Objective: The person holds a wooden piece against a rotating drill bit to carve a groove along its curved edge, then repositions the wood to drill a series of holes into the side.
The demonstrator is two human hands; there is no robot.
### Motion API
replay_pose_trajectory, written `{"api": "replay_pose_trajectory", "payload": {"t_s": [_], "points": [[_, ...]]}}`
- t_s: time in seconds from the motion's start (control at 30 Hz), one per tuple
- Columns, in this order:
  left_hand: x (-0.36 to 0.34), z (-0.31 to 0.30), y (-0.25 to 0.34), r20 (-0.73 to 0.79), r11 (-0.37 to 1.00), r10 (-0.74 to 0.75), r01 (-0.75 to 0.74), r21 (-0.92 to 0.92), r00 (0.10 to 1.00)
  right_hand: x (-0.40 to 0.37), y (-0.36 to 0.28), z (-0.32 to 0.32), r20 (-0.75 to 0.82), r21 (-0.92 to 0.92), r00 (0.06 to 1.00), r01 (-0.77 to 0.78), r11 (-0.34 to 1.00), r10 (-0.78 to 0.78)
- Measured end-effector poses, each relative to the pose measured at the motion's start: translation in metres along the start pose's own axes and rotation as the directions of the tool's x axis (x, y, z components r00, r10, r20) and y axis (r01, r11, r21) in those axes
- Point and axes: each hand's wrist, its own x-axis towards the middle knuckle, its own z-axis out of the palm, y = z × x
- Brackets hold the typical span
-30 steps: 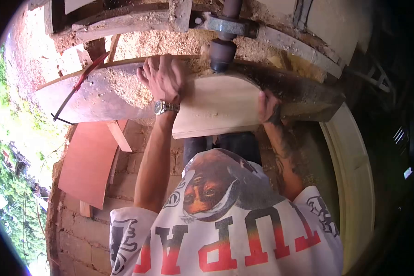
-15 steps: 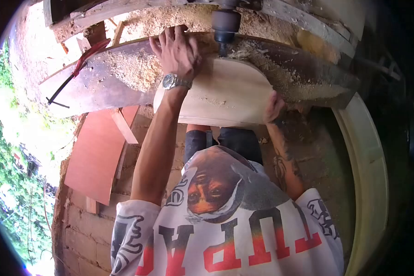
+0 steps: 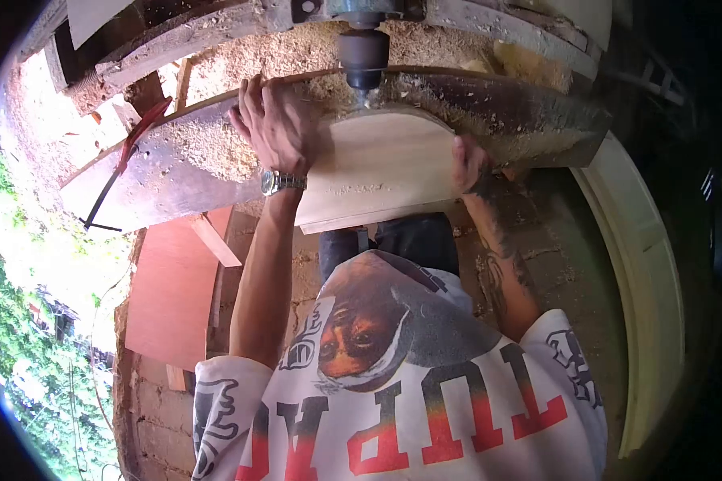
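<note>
A pale wooden board (image 3: 381,156) with a curved far edge lies on the dark bench top (image 3: 192,172). Its curve meets a dark spindle (image 3: 363,60) coming down from above, and the bit's tip is blurred. My left hand (image 3: 273,128), wearing a metal watch (image 3: 282,182), rests against the board's left side. Its fingers stretch forward past the board over the sawdust, and its thumb is hidden. At the right edge, my right hand (image 3: 471,164) grips the board, thumb near the top face and fingers mostly hidden. Wood dust (image 3: 365,187) is scattered on the board.
Sawdust (image 3: 221,148) covers much of the bench. A red-handled clamp or saw (image 3: 128,148) sits at the left. Below the bench, a reddish panel (image 3: 168,297) leans on a block wall. A pale curved frame (image 3: 638,264) stands at the right, and a wooden beam (image 3: 217,40) crosses behind.
The board has turned a little against the spindle: its right side went forward with my right hand, its left side came back toward me with my left. The camera view has shifted slightly.
</note>
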Motion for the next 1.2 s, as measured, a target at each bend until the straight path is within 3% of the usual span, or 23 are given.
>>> {"api": "replay_pose_trajectory", "payload": {"t_s": [0.17,0.3,0.47,0.53,0.57,0.67,0.7,0.77,0.87,0.93,0.97,1.07,1.1,1.2], "points": [[-0.006,-0.007,-0.010,0.008,0.994,-0.101,0.101,-0.045,0.995,0.035,-0.047,-0.026,0.162,-0.008,0.980,-0.117,0.993,0.116],[-0.011,-0.012,0.008,-0.003,0.993,-0.117,0.117,-0.025,0.993,0.040,-0.040,-0.037,0.166,-0.130,0.962,-0.195,0.972,0.216],[-0.002,-0.021,0.012,0.022,0.990,-0.127,0.125,0.059,0.992,0.033,-0.043,-0.040,0.184,-0.066,0.954,-0.228,0.972,0.236],[0.007,-0.019,0.012,0.017,0.990,-0.104,0.102,0.096,0.994,0.029,-0.039,-0.033,0.143,-0.049,0.972,-0.180,0.982,0.186],[0.011,-0.013,0.009,-0.083,0.986,-0.020,0.034,0.165,0.996,0.029,-0.035,-0.027,0.117,-0.036,0.980,-0.156,0.987,0.159],[0.021,-0.012,0.009,0.010,0.986,-0.050,0.047,0.157,0.999,0.031,-0.020,-0.014,0.070,0.029,0.996,-0.051,0.998,0.049],[0.023,-0.012,0.011,-0.058,0.986,0.000,0.009,0.166,0.998,0.032,-0.027,-0.014,0.058,0.047,0.993,-0.104,0.993,0.101],[0.025,-0.013,0.012,-0.053,0.985,0.014,-0.004,0.172,0.998,0.036,-0.048,-0.019,0.047,0.082,0.979,-0.200,0.976,0.197],[0.031,-0.018,0.020,-0.010,0.987,0.004,-0.003,0.161,1.000,0.033,-0.046,-0.018,0.050,0.020,0.979,-0.199,0.980,0.198],[0.036,-0.005,0.011,0.034,0.992,0.013,-0.018,0.122,0.999,0.022,-0.031,0.004,0.001,0.117,0.983,-0.182,0.976,0.183],[0.037,-0.002,0.010,0.125,0.997,0.004,-0.014,0.076,0.992,0.013,-0.025,0.012,-0.022,0.159,0.982,-0.180,0.971,0.186],[0.033,0.009,0.004,0.026,0.996,0.066,-0.067,0.065,0.998,-0.009,-0.025,0.030,-0.103,0.226,0.974,-0.173,0.959,0.200],[0.029,0.011,0.000,0.107,0.996,0.044,-0.052,0.073,0.993,-0.019,-0.025,0.034,-0.095,0.222,0.967,-0.212,0.952,0.237],[0.022,0.009,-0.003,0.129,0.998,0.050,-0.056,0.037,0.990,-0.041,-0.020,0.043,-0.068,0.252,0.953,-0.271,0.929,0.296]]}}
